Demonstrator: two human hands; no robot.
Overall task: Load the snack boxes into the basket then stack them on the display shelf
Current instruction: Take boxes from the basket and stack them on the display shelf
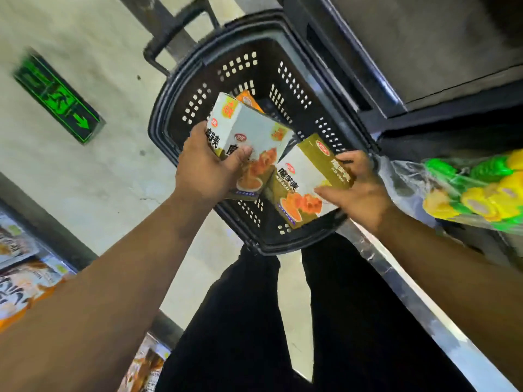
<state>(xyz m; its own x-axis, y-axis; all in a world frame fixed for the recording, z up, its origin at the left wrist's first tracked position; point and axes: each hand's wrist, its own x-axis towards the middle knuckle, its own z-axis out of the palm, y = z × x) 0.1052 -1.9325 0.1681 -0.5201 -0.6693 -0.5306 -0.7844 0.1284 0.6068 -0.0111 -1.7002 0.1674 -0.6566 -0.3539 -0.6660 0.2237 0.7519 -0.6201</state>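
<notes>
**Q:** Where are the snack boxes, and how many are there?

**A:** Two are in plain view, one in each of the hands, both held over the open black basket point(198, 89), which stands on the floor point(113, 179). The left hand point(206, 168) grips the left box point(249, 128) near its lower end, with the thumb curled across the printed front. The right hand point(359, 188) grips the right box point(300, 182) by its olive side, fingers wrapped round it.

**Q:** Which way do they point?

**A:** Both long axes run away from the person. The left box leans its far end to the left and the right box leans to the right, so they make a V. The printed fronts face up.

**Q:** Is anything inside the basket?

**A:** One orange pack point(249, 100) shows a corner behind the left box; the rest of it is hidden.

**Q:** And around it?

**A:** One green exit sign point(56, 97) is at the left. One clear bag point(475, 188) of yellow and green items is at the right.
</notes>
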